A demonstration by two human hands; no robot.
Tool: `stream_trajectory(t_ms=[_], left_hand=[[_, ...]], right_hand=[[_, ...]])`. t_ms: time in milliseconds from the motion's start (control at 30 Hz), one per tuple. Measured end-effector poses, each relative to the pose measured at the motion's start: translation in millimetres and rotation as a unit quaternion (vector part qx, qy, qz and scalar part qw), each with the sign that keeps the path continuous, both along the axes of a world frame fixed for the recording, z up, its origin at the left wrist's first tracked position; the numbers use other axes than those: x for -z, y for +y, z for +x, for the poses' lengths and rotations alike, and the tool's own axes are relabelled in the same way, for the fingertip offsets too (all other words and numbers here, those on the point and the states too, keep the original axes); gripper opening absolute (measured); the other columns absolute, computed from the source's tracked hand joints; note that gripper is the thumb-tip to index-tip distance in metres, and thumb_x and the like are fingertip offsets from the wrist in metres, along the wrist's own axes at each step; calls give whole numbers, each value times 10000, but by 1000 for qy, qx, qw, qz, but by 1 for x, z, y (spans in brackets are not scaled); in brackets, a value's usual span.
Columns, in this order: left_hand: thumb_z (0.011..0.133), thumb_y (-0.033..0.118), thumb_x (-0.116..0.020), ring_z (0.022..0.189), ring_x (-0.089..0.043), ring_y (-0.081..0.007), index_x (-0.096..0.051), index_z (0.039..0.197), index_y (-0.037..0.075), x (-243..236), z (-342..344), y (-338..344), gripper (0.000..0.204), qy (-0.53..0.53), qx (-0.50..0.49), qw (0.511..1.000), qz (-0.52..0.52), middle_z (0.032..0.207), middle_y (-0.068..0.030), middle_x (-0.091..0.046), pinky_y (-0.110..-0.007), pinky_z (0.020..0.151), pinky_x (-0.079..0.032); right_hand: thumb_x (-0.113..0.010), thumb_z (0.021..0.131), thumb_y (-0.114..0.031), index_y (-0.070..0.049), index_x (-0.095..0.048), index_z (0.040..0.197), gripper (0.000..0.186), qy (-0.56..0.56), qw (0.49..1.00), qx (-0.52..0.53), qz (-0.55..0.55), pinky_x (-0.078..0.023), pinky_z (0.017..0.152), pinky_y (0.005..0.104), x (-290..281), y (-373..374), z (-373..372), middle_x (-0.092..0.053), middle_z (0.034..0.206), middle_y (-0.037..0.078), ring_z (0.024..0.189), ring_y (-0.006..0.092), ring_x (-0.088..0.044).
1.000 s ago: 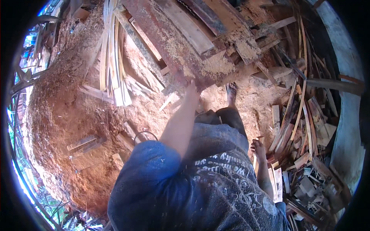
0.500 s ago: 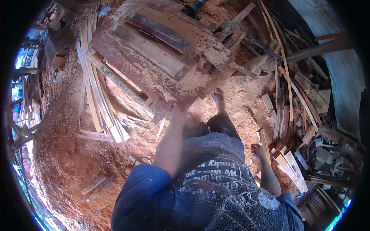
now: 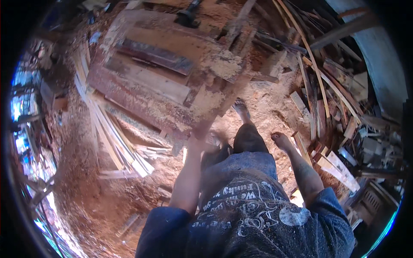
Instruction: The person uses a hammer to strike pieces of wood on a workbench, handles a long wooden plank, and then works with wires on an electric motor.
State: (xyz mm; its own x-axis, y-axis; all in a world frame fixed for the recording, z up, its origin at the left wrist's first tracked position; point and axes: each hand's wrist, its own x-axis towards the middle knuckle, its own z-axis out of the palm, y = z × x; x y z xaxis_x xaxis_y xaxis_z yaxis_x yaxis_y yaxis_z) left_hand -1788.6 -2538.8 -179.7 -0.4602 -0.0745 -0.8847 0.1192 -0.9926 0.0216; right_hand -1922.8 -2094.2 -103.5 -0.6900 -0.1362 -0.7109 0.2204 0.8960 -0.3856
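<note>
My left hand [image 3: 198, 144] is at the near corner of a sawdust-strewn wooden worktable [image 3: 142, 103], touching or just by its edge. Motion smears its fingers, so I cannot make out their grip. On the table lie a pale board [image 3: 148, 79] and, just beyond it, a darker reddish-brown plank [image 3: 157, 56]. My right hand [image 3: 281, 140] hangs out to the right of my body, above the sawdust-covered ground. Its fingers look curled in, with nothing visible in them. Short wood offcuts lie close to its right.
Long thin wood strips [image 3: 114, 133] lie left of the table. A dark power tool [image 3: 187, 17] sits at its far edge. Scrap lumber [image 3: 312, 103] piles up along the right, below a pale slanted panel [image 3: 378, 73]. Sawdust [image 3: 86, 189] covers the ground.
The view has shifted, so the table appears farther left. My right hand has risen and come forward. My left hand remains by the table's near corner.
</note>
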Motion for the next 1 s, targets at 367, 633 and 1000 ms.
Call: stream_trajectory(t_ms=[367, 633, 1000], left_hand=[[996, 301, -555, 909, -665, -237, -620, 1187, 12, 2, 144, -58, 352, 6, 695, 284, -660, 1065, -113, -674, -397, 721, -526], [945, 183, -584, 856, -647, -172, -662, 1121, 38, -48, 265, -1, 241, -80, 694, 464, -544, 1026, -78, -669, -326, 735, -564], [936, 15, -527, 977, -660, -197, -618, 1172, -25, -71, 213, 65, 256, -120, 408, 825, -372, 1100, -133, -646, -309, 803, -574]], right_hand=[[-522, 891, -192, -101, -591, 1306, 431, 257, 907, -321, -93, -367, 1090, 461, -5, -264, -136, -523, 1390, 163, 1273, 316, -501], [-530, 864, -191, -50, -651, 1210, 393, 513, 785, -346, -39, -201, 1188, 485, 121, -313, -202, -464, 1480, 85, 1332, 217, -467], [-567, 835, -178, -99, -669, 1196, 384, 476, 601, -632, -111, -153, 1225, 490, 89, -295, -230, -516, 1389, 58, 1287, 201, -471]])
